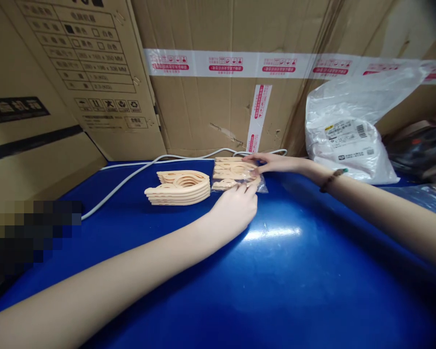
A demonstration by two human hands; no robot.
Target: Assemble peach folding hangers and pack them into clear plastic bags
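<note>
A clear plastic bag holding beige folding hangers (232, 168) lies near the back of the blue table. My left hand (237, 207) is closed at its near side, the fingers curled onto the plastic. From the right, my right hand (267, 163) grips the bag's right end, with thumb and fingers around it. Just left of the bag sits a neat stack of loose beige folding hangers (181, 191), which neither hand touches. Part of the bagged hangers is hidden by my fingers.
Cardboard boxes (210, 106) form a wall behind the blue table (276, 286). A white cable (131, 177) runs along the back and left. At the back right stands a white plastic sack (349, 140) with a label, with dark wrapped items beside it. The far left is pixelated.
</note>
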